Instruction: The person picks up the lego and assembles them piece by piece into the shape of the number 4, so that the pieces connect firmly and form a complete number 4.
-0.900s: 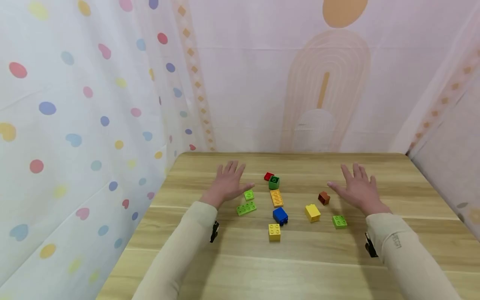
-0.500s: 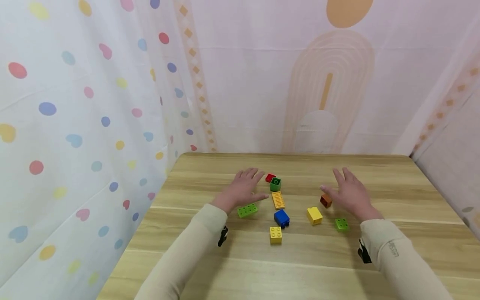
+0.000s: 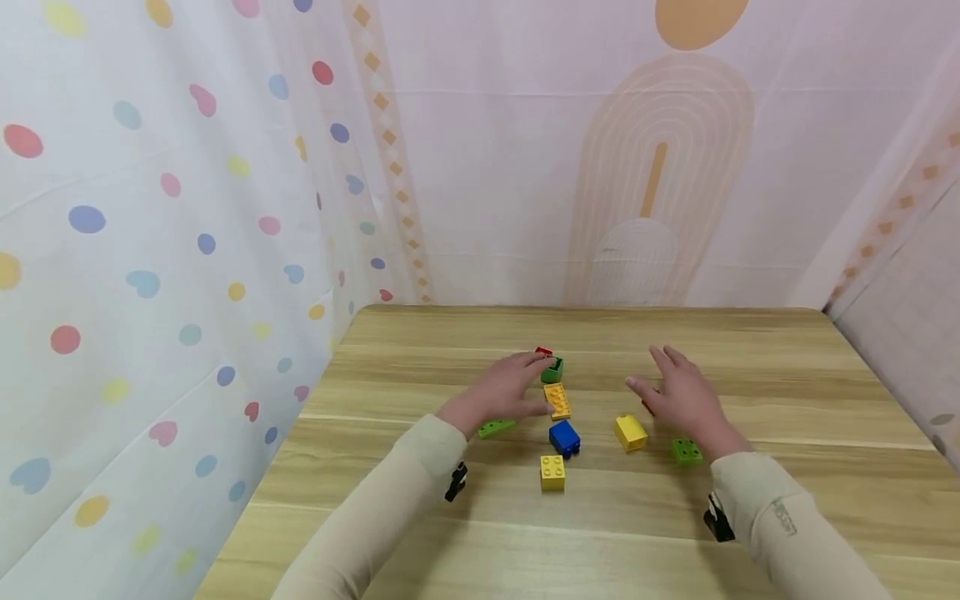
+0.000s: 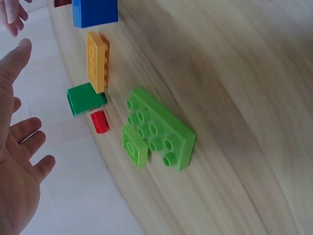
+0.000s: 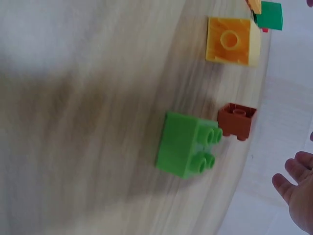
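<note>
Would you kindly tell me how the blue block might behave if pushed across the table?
The blue block is probably stiff, as its faces look flat and its edges straight. Its boxy shape suggests it would slide rather than roll. The studs protruding from its side, close to the table, might catch a little.

Brown brick [image 5: 237, 121] mostly hidden, long green brick [image 3: 496, 429] partly, in head view
</note>
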`<control>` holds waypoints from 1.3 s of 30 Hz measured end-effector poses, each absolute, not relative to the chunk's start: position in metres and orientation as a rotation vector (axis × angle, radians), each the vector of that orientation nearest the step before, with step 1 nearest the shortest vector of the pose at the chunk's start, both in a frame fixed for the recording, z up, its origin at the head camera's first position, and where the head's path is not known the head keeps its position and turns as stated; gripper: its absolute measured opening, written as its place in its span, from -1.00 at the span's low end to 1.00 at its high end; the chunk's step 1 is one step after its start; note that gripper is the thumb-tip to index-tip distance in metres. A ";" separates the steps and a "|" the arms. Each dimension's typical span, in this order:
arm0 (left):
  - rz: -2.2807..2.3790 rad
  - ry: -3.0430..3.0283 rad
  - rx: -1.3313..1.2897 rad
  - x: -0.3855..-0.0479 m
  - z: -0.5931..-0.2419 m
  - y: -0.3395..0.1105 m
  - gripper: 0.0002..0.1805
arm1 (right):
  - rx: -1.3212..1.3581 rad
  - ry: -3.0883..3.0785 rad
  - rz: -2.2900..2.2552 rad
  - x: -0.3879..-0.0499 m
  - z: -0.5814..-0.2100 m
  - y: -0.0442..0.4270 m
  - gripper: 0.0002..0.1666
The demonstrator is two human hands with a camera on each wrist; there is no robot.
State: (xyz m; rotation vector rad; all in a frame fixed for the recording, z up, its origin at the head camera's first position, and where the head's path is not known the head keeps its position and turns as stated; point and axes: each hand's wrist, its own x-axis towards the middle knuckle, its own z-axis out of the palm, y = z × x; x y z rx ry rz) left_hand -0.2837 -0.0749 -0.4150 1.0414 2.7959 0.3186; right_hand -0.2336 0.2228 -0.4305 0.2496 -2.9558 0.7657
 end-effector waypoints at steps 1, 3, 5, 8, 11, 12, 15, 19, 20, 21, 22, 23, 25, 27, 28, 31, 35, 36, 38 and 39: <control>0.314 2.791 1.050 -0.283 -0.415 -0.074 -0.13 | 0.249 -2.950 0.772 -0.233 -0.432 0.222 0.02; 0.327 2.780 1.056 -0.282 -0.416 -0.072 -0.14 | 0.253 -2.930 0.789 -0.231 -0.435 0.221 0.02; 0.372 2.761 1.047 -0.281 -0.417 -0.071 -0.16 | 0.252 -2.913 0.821 -0.229 -0.437 0.218 0.00; 0.470 2.722 1.029 -0.280 -0.421 -0.071 -0.18 | 0.218 -2.898 0.881 -0.224 -0.438 0.215 -0.01; 0.567 2.679 0.998 -0.279 -0.424 -0.072 -0.18 | 0.147 -2.895 0.942 -0.220 -0.441 0.210 -0.03; 0.594 2.665 0.990 -0.279 -0.425 -0.073 -0.18 | 0.127 -2.889 0.956 -0.219 -0.442 0.209 -0.05; 0.679 2.620 0.957 -0.277 -0.427 -0.074 -0.18 | 0.091 -2.861 1.000 -0.215 -0.445 0.205 -0.11; 0.791 2.557 0.934 -0.277 -0.430 -0.075 -0.19 | 0.089 -2.818 1.049 -0.209 -0.449 0.200 -0.15; 0.812 2.547 0.932 -0.277 -0.430 -0.075 -0.19 | 0.090 -2.809 1.057 -0.208 -0.450 0.199 -0.20; 0.828 2.538 0.924 -0.277 -0.431 -0.075 -0.20 | 0.093 -2.801 1.057 -0.207 -0.451 0.198 -0.26; 0.840 2.530 0.919 -0.278 -0.432 -0.075 -0.21 | 0.090 -2.796 1.063 -0.205 -0.451 0.196 -0.33; 0.844 2.527 0.911 -0.278 -0.432 -0.075 -0.22 | 0.090 -2.792 1.066 -0.204 -0.452 0.195 -0.40; 0.847 2.523 0.895 -0.278 -0.434 -0.074 -0.25 | 0.083 -2.794 1.058 -0.202 -0.453 0.193 -0.45; 0.845 2.515 0.882 -0.279 -0.435 -0.074 -0.27 | 0.075 -2.808 1.047 -0.200 -0.454 0.191 -0.42; 0.846 2.510 0.881 -0.279 -0.436 -0.074 -0.28 | 0.071 -2.815 1.045 -0.198 -0.455 0.190 -0.38; 0.857 2.488 0.887 -0.278 -0.438 -0.073 -0.31 | 0.057 -2.831 1.035 -0.195 -0.457 0.187 -0.26; 0.875 2.449 0.911 -0.277 -0.441 -0.072 -0.35 | 0.005 -2.854 1.026 -0.191 -0.461 0.183 -0.20; 0.875 2.442 0.916 -0.277 -0.442 -0.071 -0.36 | -0.012 -2.862 1.022 -0.191 -0.461 0.182 -0.18; 0.874 2.436 0.919 -0.278 -0.444 -0.070 -0.37 | -0.043 -2.874 1.013 -0.189 -0.463 0.180 -0.15; 0.873 2.435 0.918 -0.278 -0.444 -0.070 -0.37 | -0.056 -2.875 1.013 -0.188 -0.464 0.179 -0.15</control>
